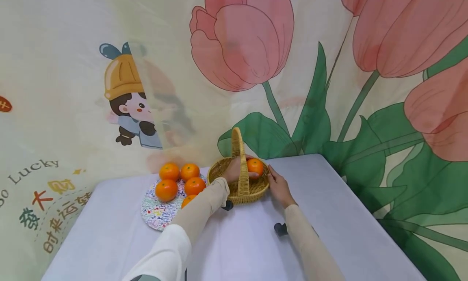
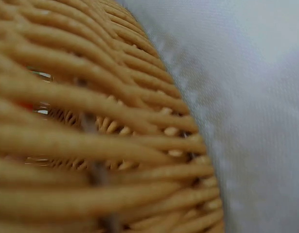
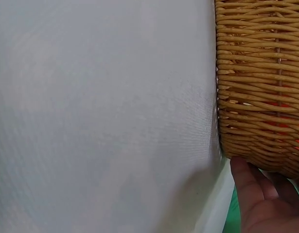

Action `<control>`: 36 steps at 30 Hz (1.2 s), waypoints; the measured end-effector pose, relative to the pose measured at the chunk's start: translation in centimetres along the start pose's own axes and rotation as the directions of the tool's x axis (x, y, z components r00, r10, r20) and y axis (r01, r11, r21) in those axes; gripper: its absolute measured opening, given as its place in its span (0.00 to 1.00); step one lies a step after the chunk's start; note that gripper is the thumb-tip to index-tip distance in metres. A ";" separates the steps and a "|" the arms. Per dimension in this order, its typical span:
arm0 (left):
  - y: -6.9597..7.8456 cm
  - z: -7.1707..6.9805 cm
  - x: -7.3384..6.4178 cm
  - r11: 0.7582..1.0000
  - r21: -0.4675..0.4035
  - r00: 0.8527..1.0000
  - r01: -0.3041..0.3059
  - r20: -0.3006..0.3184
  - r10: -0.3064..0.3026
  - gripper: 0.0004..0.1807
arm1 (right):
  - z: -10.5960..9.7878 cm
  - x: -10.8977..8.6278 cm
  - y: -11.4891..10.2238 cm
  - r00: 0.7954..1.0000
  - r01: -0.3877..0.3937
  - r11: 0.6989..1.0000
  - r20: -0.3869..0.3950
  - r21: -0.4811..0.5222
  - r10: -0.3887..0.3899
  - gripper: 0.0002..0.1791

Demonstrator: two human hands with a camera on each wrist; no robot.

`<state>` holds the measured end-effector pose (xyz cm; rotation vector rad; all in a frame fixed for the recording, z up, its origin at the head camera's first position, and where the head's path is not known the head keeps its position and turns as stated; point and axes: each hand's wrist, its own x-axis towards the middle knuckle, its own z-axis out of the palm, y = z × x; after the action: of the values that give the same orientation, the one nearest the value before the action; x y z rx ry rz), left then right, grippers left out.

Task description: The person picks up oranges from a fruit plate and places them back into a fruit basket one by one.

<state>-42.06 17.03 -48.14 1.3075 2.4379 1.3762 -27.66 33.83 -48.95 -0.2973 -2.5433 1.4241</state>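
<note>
A wicker basket (image 1: 252, 196) with a tall arched handle stands near the back edge of the table. Under that handle, my left hand (image 1: 233, 170) reaches inside and grips an orange (image 1: 255, 167) at the basket's right end. My right hand (image 1: 280, 188) holds the right end of the basket from outside, its fingertips at the rim. Seen from the right wrist, fingers (image 3: 249, 184) lie against the woven wall, and red-orange shows through the gaps. The left wrist view is filled by the weave (image 2: 91, 141), so the left hand is hidden there.
Left of the basket, several oranges (image 1: 166, 190) sit on a round, colour-speckled plate (image 1: 153, 216), partly covered by the left forearm. A white cloth (image 1: 248, 248) covers the table. Behind it hangs a printed backdrop (image 1: 241, 41) with tulips.
</note>
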 end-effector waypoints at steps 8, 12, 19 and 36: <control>-0.1 0.2 -0.5 1.000 -0.010 1.000 -0.004 -0.018 0.004 0.41 | 0.2 0.2 -0.3 1.000 0.012 1.000 -0.007 -0.011 -0.012 0.27; 0.1 0.3 -1.1 0.999 -0.042 0.999 0.029 -0.017 -0.030 0.41 | 0.5 0.2 -0.2 1.000 0.007 1.000 -0.001 -0.024 -0.007 0.27; -0.6 0.8 -0.9 0.997 -0.061 0.998 0.052 -0.018 -0.054 0.42 | 0.3 0.2 -0.3 0.999 0.036 0.998 -0.017 -0.045 -0.037 0.27; -0.7 1.1 -0.7 0.996 -0.036 0.996 0.085 -0.005 -0.085 0.44 | 0.0 0.4 0.3 1.000 0.013 0.999 -0.008 -0.036 -0.013 0.28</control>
<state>-41.60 17.10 -49.50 1.1789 2.4303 1.3982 -28.07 34.04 -49.16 -0.2916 -2.5620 1.3703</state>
